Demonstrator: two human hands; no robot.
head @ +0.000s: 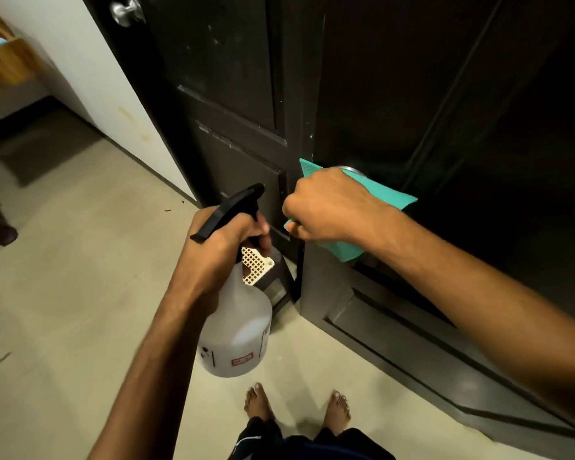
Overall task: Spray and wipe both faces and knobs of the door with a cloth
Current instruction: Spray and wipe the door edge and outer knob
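Note:
A dark panelled door (pixel 445 111) stands ajar in front of me, its edge near the middle of the view. My right hand (pixel 332 204) grips a teal cloth (pixel 375 194) wrapped over the door's knob (pixel 349 170), of which only a sliver of metal shows above the hand. My left hand (pixel 226 244) holds a white spray bottle (pixel 236 330) by its neck, fingers curled round the black trigger head (pixel 229 207), nozzle pointing at the door edge.
A second dark door (pixel 219 78) with a silver knob (pixel 127 13) stands behind on the left, beside a white wall (pixel 90 71). The floor is beige tile (pixel 63 293). My bare feet (pixel 296 406) stand close to the door. Wooden furniture (pixel 4 58) is far left.

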